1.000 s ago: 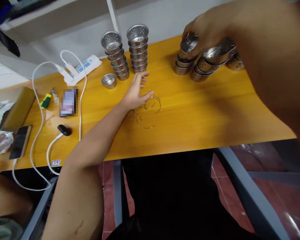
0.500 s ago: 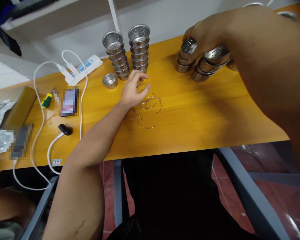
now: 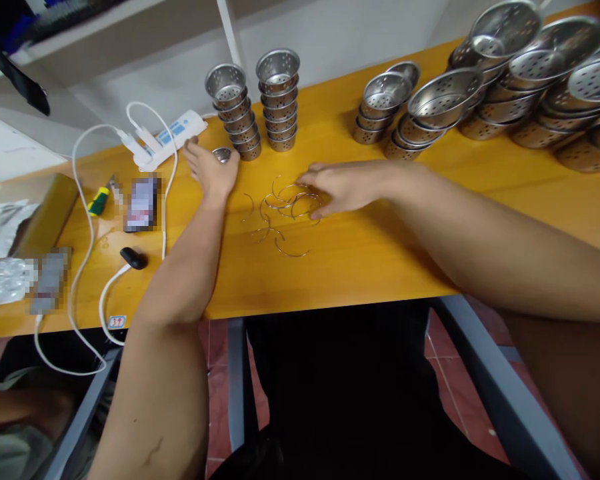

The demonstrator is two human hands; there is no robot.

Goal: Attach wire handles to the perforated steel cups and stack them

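Note:
My left hand [image 3: 214,175] is at a small perforated metal cup [image 3: 223,155], with the thumb over its right side and the fingers spread out to the left. Part of that cup is hidden behind the hand. Over a loose pile of thin curved wires [image 3: 283,205] reaches my right hand [image 3: 337,187], its thumb and fingers apart at the pile's right edge. One separate curved wire [image 3: 293,255] lies nearer the table's front edge. Just behind the hands stand two tall stacks of perforated cups, the left stack [image 3: 237,123] and the right stack [image 3: 280,107].
More stacked cups [image 3: 380,107] stand at the right, with larger leaning stacks [image 3: 510,100] beyond. To the left are a white power strip [image 3: 173,143] with cables, a phone [image 3: 143,203], a green-yellow tool [image 3: 99,201] and a black plug-like piece [image 3: 133,258].
My right hand has left the cup stacks on the right and come over to the wires. My left hand has moved left from above the wires to the single cup.

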